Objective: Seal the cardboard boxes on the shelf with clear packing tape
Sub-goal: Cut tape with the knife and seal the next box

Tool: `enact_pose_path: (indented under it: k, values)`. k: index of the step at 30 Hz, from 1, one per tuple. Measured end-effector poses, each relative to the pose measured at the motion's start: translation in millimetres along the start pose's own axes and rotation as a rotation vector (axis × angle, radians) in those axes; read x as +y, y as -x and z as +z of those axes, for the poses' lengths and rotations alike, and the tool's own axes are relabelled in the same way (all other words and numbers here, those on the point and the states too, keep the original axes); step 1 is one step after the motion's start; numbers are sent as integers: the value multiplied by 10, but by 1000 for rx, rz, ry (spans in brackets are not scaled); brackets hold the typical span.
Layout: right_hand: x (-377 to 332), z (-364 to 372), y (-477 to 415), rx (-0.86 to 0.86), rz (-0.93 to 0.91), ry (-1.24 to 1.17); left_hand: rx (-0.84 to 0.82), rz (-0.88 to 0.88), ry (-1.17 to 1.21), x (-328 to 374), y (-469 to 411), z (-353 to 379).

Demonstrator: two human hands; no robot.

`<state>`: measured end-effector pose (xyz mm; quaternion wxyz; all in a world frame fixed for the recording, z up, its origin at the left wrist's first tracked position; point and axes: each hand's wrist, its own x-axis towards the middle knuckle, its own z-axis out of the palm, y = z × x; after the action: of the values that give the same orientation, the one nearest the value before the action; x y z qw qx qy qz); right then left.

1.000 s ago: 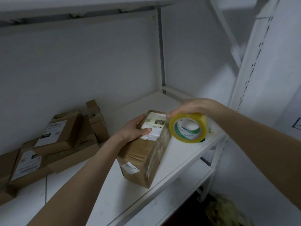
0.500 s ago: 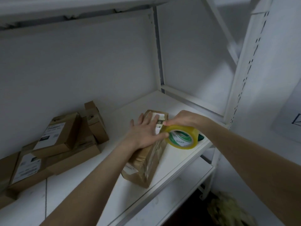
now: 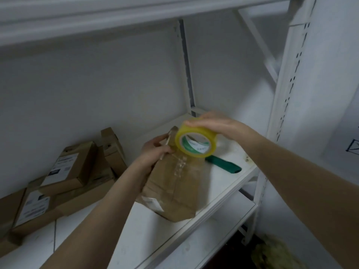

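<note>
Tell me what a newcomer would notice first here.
The yellowish tape roll, held by the right hand at centre, beside the cardboard box that the left hand holds on the shelf. Next, a green object lying right of it, and labelled boxes stacked at left.

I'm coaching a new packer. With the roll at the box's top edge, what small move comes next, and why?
Probably draw the roll down along the box. The left hand holds the top edge, the right hand grips the roll there, and only a short strip is stuck down.
</note>
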<state>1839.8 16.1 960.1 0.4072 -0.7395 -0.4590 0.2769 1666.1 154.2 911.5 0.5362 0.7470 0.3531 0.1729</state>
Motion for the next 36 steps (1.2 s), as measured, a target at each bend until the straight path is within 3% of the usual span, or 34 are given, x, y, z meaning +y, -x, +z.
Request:
enact_pose_path:
  k: [3, 6, 11, 16, 21, 36]
  values:
    - [-77, 162, -105, -8, -47, -116, -106, -86, 278, -384, -47, -149]
    - [-7, 468, -216, -81, -14, -66, -142, -117, 341, -665, 12, -205]
    - [-206, 599, -333, -48, -65, 104, -221, -68, 447, -870, 97, -281]
    - [-190, 423, -378, -64, 8, 357, -229, -86, 441, -938, 113, -344]
    - [-78, 239, -342, -114, 80, 523, -128, -80, 434, -952, 81, -432]
    - [485, 608, -241, -42, 303, 572, -147, -97, 468, -1018, 100, -497]
